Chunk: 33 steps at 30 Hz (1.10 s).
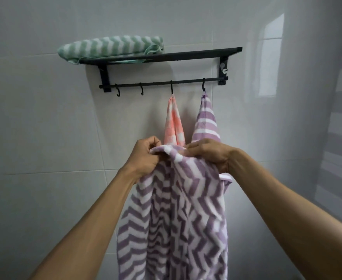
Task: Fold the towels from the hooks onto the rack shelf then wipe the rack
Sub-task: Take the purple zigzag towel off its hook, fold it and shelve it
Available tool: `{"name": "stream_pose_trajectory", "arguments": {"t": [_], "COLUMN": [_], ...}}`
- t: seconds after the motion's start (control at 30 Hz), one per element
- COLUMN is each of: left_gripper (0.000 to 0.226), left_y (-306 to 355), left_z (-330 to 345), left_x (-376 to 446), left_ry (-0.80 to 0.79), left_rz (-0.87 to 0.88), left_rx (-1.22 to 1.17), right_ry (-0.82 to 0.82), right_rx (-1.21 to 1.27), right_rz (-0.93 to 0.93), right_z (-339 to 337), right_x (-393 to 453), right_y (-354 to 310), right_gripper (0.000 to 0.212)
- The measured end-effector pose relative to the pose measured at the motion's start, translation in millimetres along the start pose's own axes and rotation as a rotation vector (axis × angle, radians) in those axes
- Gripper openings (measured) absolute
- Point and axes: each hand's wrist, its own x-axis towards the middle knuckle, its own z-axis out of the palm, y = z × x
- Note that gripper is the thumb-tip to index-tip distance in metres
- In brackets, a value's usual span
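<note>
A purple-and-white zigzag towel hangs down from my two hands in front of the wall. My left hand pinches its top edge at the left, and my right hand grips the top edge at the right. Above is the black wall rack with a folded green-and-white zigzag towel on the left of its shelf. A pink towel hangs from the third hook. A purple striped towel hangs from the fourth hook, its lower part hidden behind my hands.
Two bare hooks hang at the left of the rack's lower bar. The rack is fixed to a white tiled wall. A glossy side wall stands close on the right.
</note>
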Motion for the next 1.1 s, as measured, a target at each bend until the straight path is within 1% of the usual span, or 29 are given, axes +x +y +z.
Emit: {"name": "stream_pose_trajectory", "arguments": {"t": [0.07,0.13,0.17,0.2,0.27,0.33,0.37,0.43,0.5,0.53,0.6,0.67,0.73,0.77,0.83,0.9,0.97,1.0,1.07,1.1], "left_gripper": [0.022,0.043,0.051,0.054,0.049,0.035,0.028,0.02,0.017,0.017,0.02,0.021,0.017,0.026,0.039,0.05,0.055,0.055,0.046,0.038], "left_y": [-2.3,-8.0,-11.1,-13.8,-22.4,-29.4,-31.1,-34.5,-29.4,-24.3,-11.5,1.2,7.3,6.5,2.9,-0.8,2.0,3.1,1.0,0.6], "left_z": [-3.9,-11.0,-15.1,-17.6,-19.5,-19.9,-20.3,-21.4,-20.1,-17.7,-12.5,-6.2,1.8,5.3,8.2,8.4,7.3,7.0,7.6,9.0], "left_x": [-0.5,-3.3,-5.4,-8.2,-14.1,-19.0,-20.5,-20.7,-18.6,-17.8,-15.6,-13.9,-10.6,-8.7,-6.6,-6.8,-12.0,-14.5,-17.5,-19.7], "left_ry": [-0.029,-0.171,-0.265,-0.352,-0.467,-0.458,-0.425,-0.307,-0.214,-0.19,-0.169,-0.189,-0.205,-0.189,-0.156,-0.15,-0.234,-0.298,-0.377,-0.377], "left_rz": [-0.069,-0.208,-0.289,-0.365,-0.47,-0.495,-0.487,-0.425,-0.344,-0.3,-0.184,-0.068,0.008,0.039,0.031,-0.013,-0.101,-0.148,-0.212,-0.22], "left_rx": [-0.028,0.033,0.098,0.163,0.208,0.12,0.056,-0.04,-0.083,-0.098,-0.098,-0.041,0.028,0.063,0.118,0.136,0.049,-0.013,-0.128,-0.187], "right_ry": [0.104,0.147,0.14,0.13,0.108,0.083,0.073,0.037,-0.003,-0.017,-0.037,-0.057,0.02,0.091,0.239,0.344,0.394,0.418,0.466,0.488], "right_rx": [0.004,0.053,0.07,0.085,0.113,0.152,0.165,0.197,0.235,0.22,0.124,0.055,0.018,-0.01,-0.01,0.035,0.04,0.025,-0.018,-0.041], "right_rz": [-0.071,-0.157,-0.195,-0.228,-0.27,-0.287,-0.294,-0.288,-0.247,-0.207,-0.084,0.027,0.047,0.032,-0.039,-0.121,-0.19,-0.212,-0.231,-0.232], "right_z": [4.5,6.8,8.0,8.6,8.1,5.0,1.6,-4.1,-6.8,-6.0,-0.4,7.6,11.8,12.6,12.9,10.0,7.4,5.3,2.0,0.9], "right_x": [4.1,5.1,3.6,1.7,-2.0,-6.5,-9.8,-14.6,-19.3,-22.0,-26.6,-27.4,-25.9,-24.2,-22.9,-23.1,-26.6,-28.5,-31.7,-33.8], "right_y": [-5.1,-9.1,-10.6,-11.2,-11.3,-10.7,-11.1,-11.0,-10.3,-9.6,-7.3,-4.4,-2.5,-1.9,-2.1,-2.9,-2.8,-1.0,4.2,6.1], "right_gripper": [0.03,0.012,0.009,0.013,0.023,0.027,0.03,0.031,0.026,0.027,0.044,0.058,0.058,0.055,0.048,0.039,0.016,0.01,0.019,0.025]}}
